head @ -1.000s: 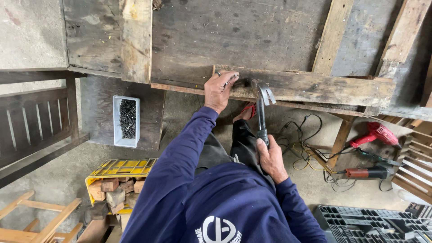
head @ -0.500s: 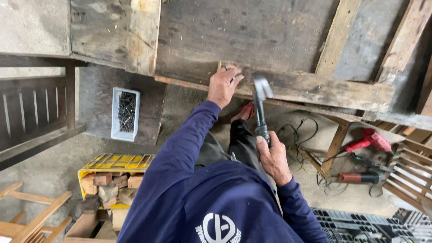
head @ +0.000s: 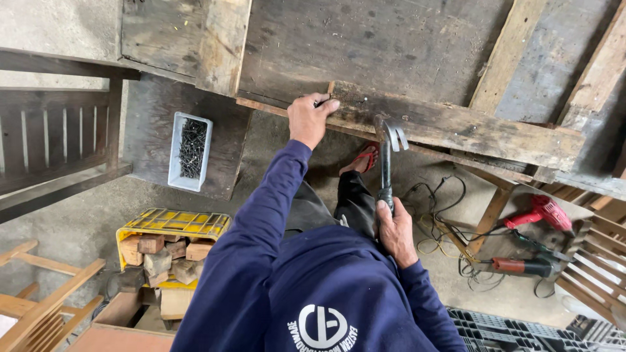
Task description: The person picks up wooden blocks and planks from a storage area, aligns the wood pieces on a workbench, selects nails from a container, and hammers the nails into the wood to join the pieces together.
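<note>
1. Since a second ago the hammer (head: 386, 163) has lifted slightly: its head now sits just off the plank (head: 456, 127), raised upright.
2. The right hand (head: 396, 231) is closed around the hammer's handle; the left hand (head: 312, 119) stays pressed on the plank's edge, fingers curled over it.
3. Counted: one hammer, one white tray of nails (head: 190, 151), one yellow crate (head: 171, 225) of wood blocks, two red power tools (head: 544, 212).

A dark steel claw hammer (head: 386, 166) stands upright, head toward twelve o'clock, just below a weathered grey wooden plank (head: 456, 124) lying tilted across.
</note>
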